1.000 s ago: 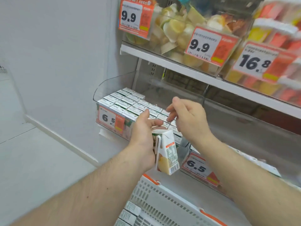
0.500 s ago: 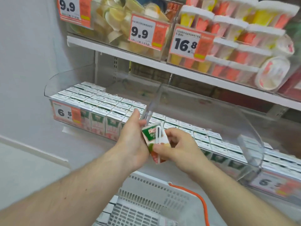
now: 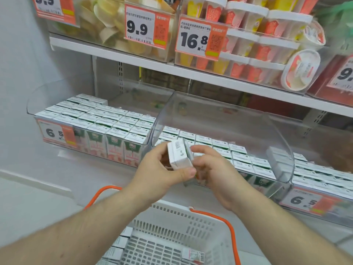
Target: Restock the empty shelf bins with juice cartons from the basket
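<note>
A small white juice carton [image 3: 179, 155] is tilted with its top toward me, just in front of the middle clear shelf bin [image 3: 225, 115]. My left hand [image 3: 158, 173] grips it from the left and below, thumb across its near edge. My right hand [image 3: 212, 169] holds its right side, and may hold a second carton behind it, which I cannot tell. The left bin [image 3: 34, 109] is packed with cartons [image 3: 107, 121]. The middle bin holds rows of cartons [image 3: 219, 148] in its front part, with room behind. The white basket [image 3: 172, 213] below holds several cartons [image 3: 118, 243].
The basket has orange handles [image 3: 227, 224]. A third bin with cartons [image 3: 321, 176] sits at the right behind a 6.5 price tag [image 3: 303, 201]. The upper shelf [image 3: 191, 75] carries fruit tubs and dessert cups [image 3: 248, 44] close overhead. A grey wall [image 3: 23, 73] stands left.
The view has shifted right and down toward the middle bin. The carton has been turned from upright to top-facing, and my right hand has joined my left in holding it.
</note>
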